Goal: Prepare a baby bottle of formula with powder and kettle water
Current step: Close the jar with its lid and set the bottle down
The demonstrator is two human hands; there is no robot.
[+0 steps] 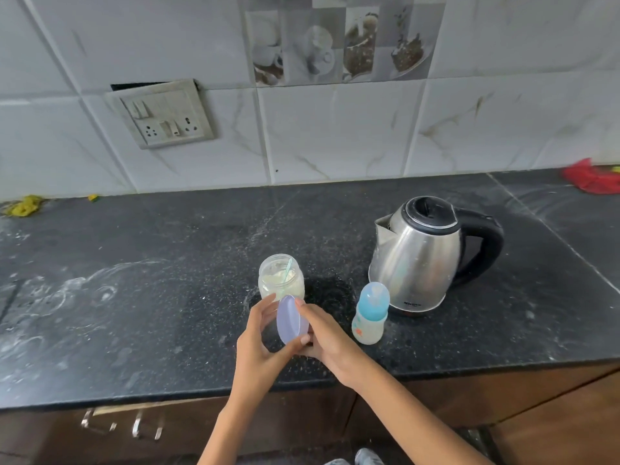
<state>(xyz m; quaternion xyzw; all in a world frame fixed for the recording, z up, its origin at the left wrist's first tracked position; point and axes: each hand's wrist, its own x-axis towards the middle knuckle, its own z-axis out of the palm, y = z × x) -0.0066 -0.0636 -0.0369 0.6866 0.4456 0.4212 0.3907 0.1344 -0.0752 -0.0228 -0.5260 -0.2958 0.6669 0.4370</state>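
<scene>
An open glass jar of pale formula powder (281,277) stands on the black counter (134,297) with a thin scoop handle sticking out of it. Just in front of it, both hands hold its lilac lid (290,319) tilted on edge: my left hand (260,344) grips the lid's left and lower side, and my right hand (327,337) pinches its top and right side. A baby bottle (370,313) with a blue teat cap stands capped to the right, with whitish liquid low inside. Behind the bottle sits a steel kettle (421,253), its black lid down.
White powder is smeared across the counter's left part. A wall socket plate (164,114) sits on the tiled wall at the back left. A red cloth (592,177) lies at the far right. Cabinet handles (134,424) show under the counter's front edge.
</scene>
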